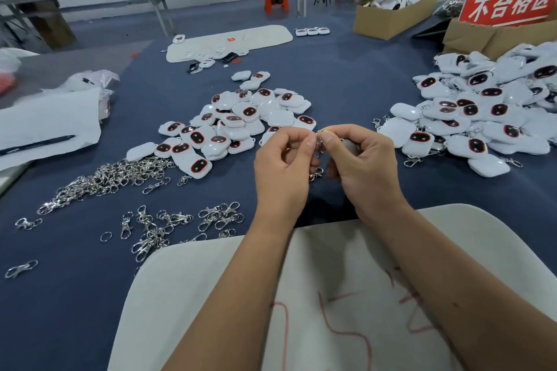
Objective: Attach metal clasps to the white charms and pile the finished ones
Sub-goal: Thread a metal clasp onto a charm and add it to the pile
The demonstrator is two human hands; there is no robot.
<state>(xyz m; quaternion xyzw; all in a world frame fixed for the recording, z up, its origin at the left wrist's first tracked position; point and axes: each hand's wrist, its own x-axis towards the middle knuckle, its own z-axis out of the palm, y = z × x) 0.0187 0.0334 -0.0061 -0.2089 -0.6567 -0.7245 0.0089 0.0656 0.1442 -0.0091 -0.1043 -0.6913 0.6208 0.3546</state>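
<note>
Most of the frame is a dark blue table (331,75) strewn with parts. At the bottom lies a cream pad (211,295) marked with red lines, and both forearms cross it. At the right edge sits a big heap of white charms with clasps (488,111) already on them, spilling toward the middle. In front of it, at centre frame, is a smaller pile of bare charms (235,123), most showing a dark red-rimmed oval face. To the lower left spreads a scatter of loose metal clasps (114,178), thick near the pile and thinner toward the pad. Cardboard boxes (391,13) and a red sign (509,1) stand at the upper right.

Just above the pad, the left hand (283,166) and the right hand (361,159) meet, fingertips together, pinching a small clasp (319,144) between thumbs and forefingers. The right hand's curled fingers also seem to cup a white charm (346,144), mostly hidden. Another clasp (316,173) shows below the fingers; whether it hangs or lies on the table cannot be told.
</note>
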